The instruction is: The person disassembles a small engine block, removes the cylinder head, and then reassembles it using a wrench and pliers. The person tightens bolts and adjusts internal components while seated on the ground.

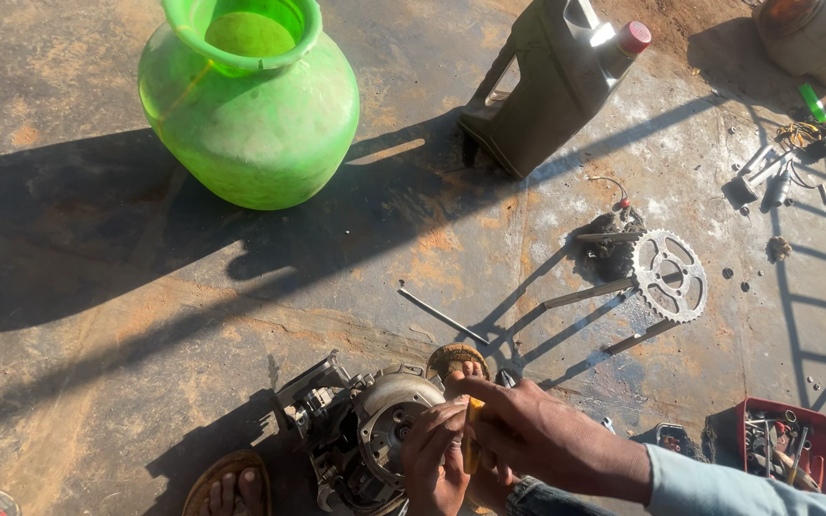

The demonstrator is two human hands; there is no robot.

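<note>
A small engine block [360,435] is seen on the stained concrete floor [97,315] at bottom centre, its round grey cover facing up. Both hands are held over its right side: the left hand [435,459] is curled with its grip closed around a thin yellow-handled tool [472,441], and the right hand [537,435] is laid over it from the right, its grip pinched on the same tool's upper end; the tool's tip is hidden between the fingers. A sandalled foot [227,485] is seen just left of the engine, another sandalled foot [455,361] just behind the hands. A thin metal rod [442,315] lies on the floor beyond the engine. Further right a toothed sprocket [669,274] rests among long bolts. A red tray of small parts [782,441] sits at lower right. Well apart, a green plastic pot [249,100] stands at top left, a dark oil jug [552,81] with a red cap at top centre.
</note>
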